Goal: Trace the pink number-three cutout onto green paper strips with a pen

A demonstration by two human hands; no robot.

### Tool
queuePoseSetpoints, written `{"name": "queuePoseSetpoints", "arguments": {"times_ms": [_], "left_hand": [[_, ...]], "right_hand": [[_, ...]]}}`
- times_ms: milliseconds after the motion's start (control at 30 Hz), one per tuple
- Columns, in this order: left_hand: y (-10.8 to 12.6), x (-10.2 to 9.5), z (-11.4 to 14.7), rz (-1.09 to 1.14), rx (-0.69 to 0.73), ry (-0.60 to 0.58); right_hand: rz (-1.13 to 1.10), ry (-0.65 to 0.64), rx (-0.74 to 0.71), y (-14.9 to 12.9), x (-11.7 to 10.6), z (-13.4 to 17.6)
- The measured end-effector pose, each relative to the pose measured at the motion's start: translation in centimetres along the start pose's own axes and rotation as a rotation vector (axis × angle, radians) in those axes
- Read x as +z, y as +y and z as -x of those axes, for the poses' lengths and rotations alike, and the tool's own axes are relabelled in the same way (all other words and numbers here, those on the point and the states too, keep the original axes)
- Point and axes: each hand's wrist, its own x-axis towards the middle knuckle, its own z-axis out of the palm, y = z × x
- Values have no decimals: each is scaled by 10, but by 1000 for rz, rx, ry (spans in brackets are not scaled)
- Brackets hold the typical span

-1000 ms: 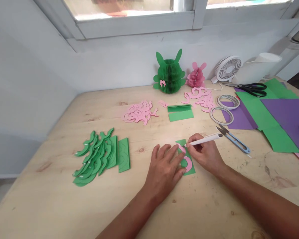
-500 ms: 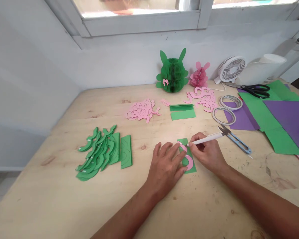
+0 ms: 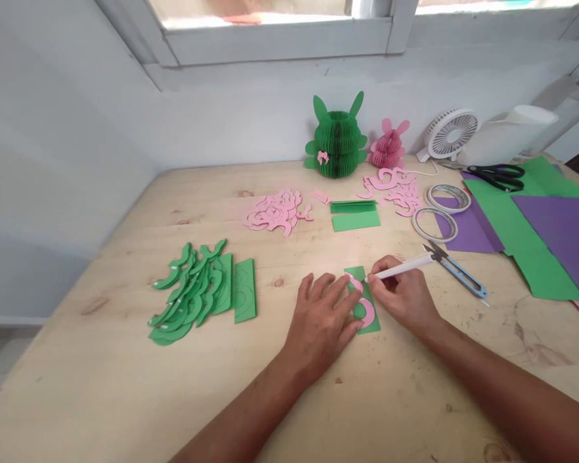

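My right hand (image 3: 403, 292) is closed around a white pen (image 3: 405, 265), its tip at the edge of a curvy pink paper cutout (image 3: 367, 313). Under the cutout lies a small green paper strip (image 3: 373, 325) on the wooden table. My left hand (image 3: 321, 315) lies flat with fingers spread, its fingertips pressing the cutout against the strip and hiding part of both. To the left are a heap of wavy green cutouts (image 3: 188, 299) and a green strip with drawn curves (image 3: 244, 292).
Pink cutouts (image 3: 275, 212) and folded green paper (image 3: 356, 222) lie farther back. Tape rolls (image 3: 434, 225), thread snips (image 3: 460, 270), black scissors (image 3: 499, 175) and purple paper (image 3: 560, 225) are at the right. A green honeycomb paper figure (image 3: 338, 145), a pink one (image 3: 388, 149) and a fan (image 3: 450, 134) stand by the wall.
The pen and right hand have shifted very slightly along the pink cutout's edge. My left hand stays in place, and the camera view has moved a little.
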Motion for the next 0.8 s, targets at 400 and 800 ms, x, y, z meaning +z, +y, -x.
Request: {"name": "queuePoseSetpoints", "arguments": {"times_ms": [400, 800], "left_hand": [[0, -1, 1, -16, 5, 8], [1, -2, 1, -4, -5, -6]], "right_hand": [[20, 10, 1, -2, -1, 1], [9, 15, 9, -3, -1, 2]]}}
